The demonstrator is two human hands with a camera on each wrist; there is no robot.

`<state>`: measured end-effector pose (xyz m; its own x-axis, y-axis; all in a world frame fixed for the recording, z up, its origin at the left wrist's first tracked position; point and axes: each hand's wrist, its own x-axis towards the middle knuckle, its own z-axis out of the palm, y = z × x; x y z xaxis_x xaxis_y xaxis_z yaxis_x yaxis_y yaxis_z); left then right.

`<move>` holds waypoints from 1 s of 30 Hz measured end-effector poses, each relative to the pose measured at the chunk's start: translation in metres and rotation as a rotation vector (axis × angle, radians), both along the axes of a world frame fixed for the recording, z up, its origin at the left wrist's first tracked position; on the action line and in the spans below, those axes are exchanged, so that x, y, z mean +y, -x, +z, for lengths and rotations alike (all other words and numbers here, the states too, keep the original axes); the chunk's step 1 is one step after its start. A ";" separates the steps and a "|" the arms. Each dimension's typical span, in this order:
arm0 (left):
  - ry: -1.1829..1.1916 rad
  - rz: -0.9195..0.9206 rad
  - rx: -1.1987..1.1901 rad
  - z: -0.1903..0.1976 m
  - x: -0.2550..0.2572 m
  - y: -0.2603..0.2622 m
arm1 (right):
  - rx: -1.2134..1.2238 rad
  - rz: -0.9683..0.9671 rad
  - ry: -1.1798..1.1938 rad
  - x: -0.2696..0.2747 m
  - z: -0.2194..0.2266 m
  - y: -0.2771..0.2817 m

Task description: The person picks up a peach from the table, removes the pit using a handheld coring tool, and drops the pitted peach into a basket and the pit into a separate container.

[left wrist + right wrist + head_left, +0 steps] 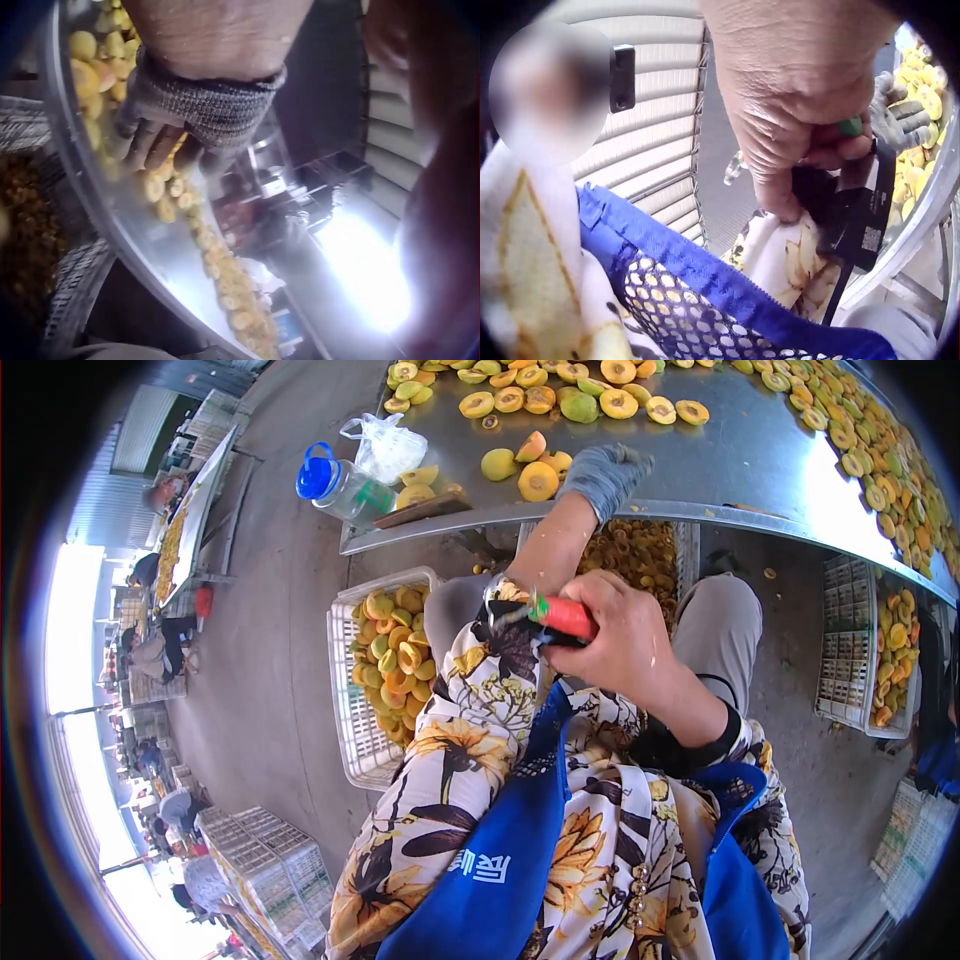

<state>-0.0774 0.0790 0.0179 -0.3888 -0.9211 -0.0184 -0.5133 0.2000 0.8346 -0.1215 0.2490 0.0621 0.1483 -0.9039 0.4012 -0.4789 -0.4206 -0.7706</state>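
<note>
Reaching with gloved left hand (606, 478), fingers spread, toward whole fruit (498, 464); right hand (620, 640) gripping red-handled tool (562, 616). Halved fruit (618, 402) plentiful, whole ones few.

**Site: fruit-processing shed**

Long steel sorting table (740, 450) carries halved yellow fruit (620, 402). White plastic crates (352, 710) of cut fruit sit on a concrete floor (270, 610). Other workers (160, 650) sit at further tables under corrugated metal walls (652, 142).
</note>
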 end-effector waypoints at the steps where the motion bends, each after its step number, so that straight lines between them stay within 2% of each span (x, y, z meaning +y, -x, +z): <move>1: 0.098 -0.044 -0.165 -0.011 -0.007 0.003 | -0.022 0.029 -0.057 -0.005 -0.002 0.003; 2: 0.098 -0.048 -0.164 -0.014 -0.003 0.004 | -0.046 0.059 -0.113 -0.009 -0.003 0.005; 3: 0.179 -0.068 -0.388 -0.016 0.006 0.003 | -0.068 0.054 -0.252 -0.012 -0.003 0.009; 4: 0.260 -0.085 -0.612 -0.016 0.013 0.003 | -0.069 0.052 -0.254 -0.015 -0.006 0.011; 6: 0.332 -0.126 -0.698 -0.025 0.017 0.001 | 0.023 0.082 -0.485 -0.019 -0.013 0.012; 9: 0.517 -0.228 -0.908 -0.035 0.023 -0.003 | 0.046 0.028 -0.499 -0.017 -0.020 0.008; 10: 0.549 -0.248 -0.937 -0.037 0.024 -0.002 | 0.064 -0.011 -0.474 -0.016 -0.022 0.007; 14: 0.664 -0.291 -0.979 -0.048 0.021 0.003 | 0.109 0.027 -0.531 -0.020 -0.017 0.012; 16: 0.704 -0.302 -0.978 -0.050 0.024 0.007 | 0.099 0.123 -0.586 -0.024 -0.010 0.018; 17: 0.722 -0.307 -0.978 -0.051 0.024 0.009 | -0.046 0.064 -0.510 -0.021 0.008 0.024; 18: 0.758 -0.315 -0.975 -0.051 0.027 0.009 | -0.041 0.062 -0.512 -0.022 0.014 0.025; 20: 0.779 -0.327 -0.984 -0.051 0.019 0.016 | -0.233 0.187 -0.379 -0.026 0.020 0.026; 21: 0.805 -0.336 -1.002 -0.054 0.025 0.016 | -0.194 0.222 -0.239 -0.028 0.013 0.022; 22: 0.821 -0.341 -1.003 -0.055 0.027 0.018 | -0.194 0.222 -0.239 -0.032 0.007 0.019; 24: 0.849 -0.352 -0.999 -0.051 0.022 0.023 | -0.067 0.343 0.066 -0.039 0.001 0.012; 26: 0.870 -0.363 -1.021 -0.053 0.026 0.025 | 0.003 0.371 0.036 -0.041 0.003 0.009; 28: 0.881 -0.374 -1.026 -0.056 0.027 0.026 | 0.187 0.357 -0.076 -0.046 0.008 0.008; 30: 0.895 -0.410 -1.105 -0.058 0.031 0.028 | 0.236 0.350 -0.152 -0.050 0.016 0.006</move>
<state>-0.1057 0.1102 -0.0404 -0.7862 -0.6172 0.0304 -0.5733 0.7101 -0.4087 -0.1280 0.1986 0.0781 0.5277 -0.8287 0.1865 -0.4977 -0.4795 -0.7227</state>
